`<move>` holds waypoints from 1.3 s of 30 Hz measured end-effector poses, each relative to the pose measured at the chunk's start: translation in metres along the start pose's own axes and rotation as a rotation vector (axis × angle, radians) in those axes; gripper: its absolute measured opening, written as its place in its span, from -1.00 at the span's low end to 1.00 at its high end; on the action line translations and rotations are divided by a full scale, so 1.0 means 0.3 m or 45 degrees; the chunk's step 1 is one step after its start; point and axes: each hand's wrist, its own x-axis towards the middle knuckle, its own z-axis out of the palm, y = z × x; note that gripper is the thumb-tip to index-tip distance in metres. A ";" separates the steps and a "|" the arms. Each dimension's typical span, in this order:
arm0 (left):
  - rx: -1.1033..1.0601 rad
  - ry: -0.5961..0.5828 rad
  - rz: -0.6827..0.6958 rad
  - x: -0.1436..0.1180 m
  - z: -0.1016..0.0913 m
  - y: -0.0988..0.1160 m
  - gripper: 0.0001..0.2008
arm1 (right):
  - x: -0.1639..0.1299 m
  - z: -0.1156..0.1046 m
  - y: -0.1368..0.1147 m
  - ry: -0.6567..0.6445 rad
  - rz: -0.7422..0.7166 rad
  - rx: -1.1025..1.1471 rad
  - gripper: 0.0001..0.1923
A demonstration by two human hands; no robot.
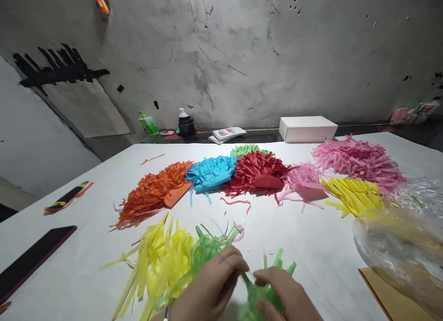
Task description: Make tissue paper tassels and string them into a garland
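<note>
Where the white table [86,210] runs off at my far left, a dark flat slab [32,258] is cut by the edge, and beyond it lies a black strip with yellow marks [67,198] whose markings I cannot read. Next come the loose yellow paper strips [157,261], their near ends out of view below. My left hand [211,286] lies over the green paper strips [207,249], fingers curled together and pinching them; its wrist is cut off at the bottom. My right hand [284,298] is clamped on a crumpled bunch of green strips [261,293], which hides most of my fingertips, so I cannot tell how much paper sits inside. Farther back, the piles run orange [152,191], blue [211,172], a green one [247,149] mostly hidden behind the red [258,173], then pale pink [302,178], yellow [353,194] and a big pink heap [356,160]. By the wall, a booklet [228,133] shows coloured print too small to read, and a plain white box [307,128] bears no lettering I can make out. At my right, a blurred clear plastic bag [398,242] veils something yellowish and covers part of a brown sheet [391,298].
</note>
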 end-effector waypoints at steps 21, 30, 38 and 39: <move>-0.050 0.622 0.073 0.841 -0.163 -0.200 -0.58 | 0.440 -0.184 0.301 0.470 -0.054 -0.323 -0.80; -0.987 0.371 -0.113 0.459 -0.020 0.143 -0.65 | 0.300 -0.249 0.008 0.710 -0.354 -0.441 -0.64; -0.985 0.153 -0.251 0.298 0.221 0.071 -0.29 | 0.104 -0.229 0.050 0.441 0.374 0.274 -0.79; -0.964 0.152 -0.306 0.290 0.240 0.066 -0.33 | 0.091 -0.226 0.056 0.381 0.456 0.368 -0.78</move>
